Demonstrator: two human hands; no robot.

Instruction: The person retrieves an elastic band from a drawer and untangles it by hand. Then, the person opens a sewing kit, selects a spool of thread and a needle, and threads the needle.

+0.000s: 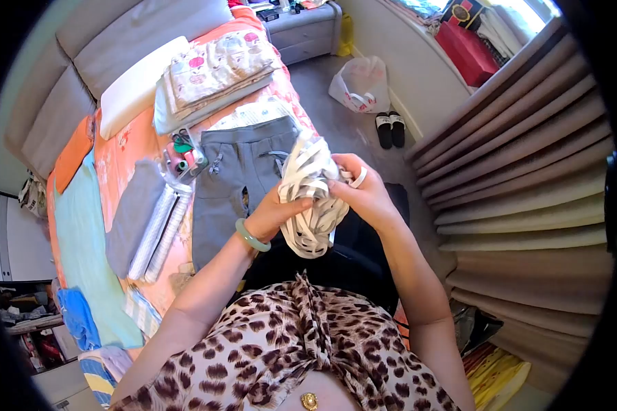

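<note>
A thick bundle of flat white elastic band, looped over and over itself, is held up in front of my body. My left hand, a pale green bangle at its wrist, grips the bundle from the left with the thumb across its front. On the upper right side, my right hand pinches the strands, and a loop sticks out by its fingers. Behind the bundle, grey drawstring trousers lie on the bed, with a small dark opening near the crotch. The fingers behind the bundle are partly hidden.
Left of the trousers lie a clear bag of thread spools and folded striped cloth. Folded bedding is stacked farther up the bed. On the floor are a white plastic bag and black slippers. Curtains hang at right.
</note>
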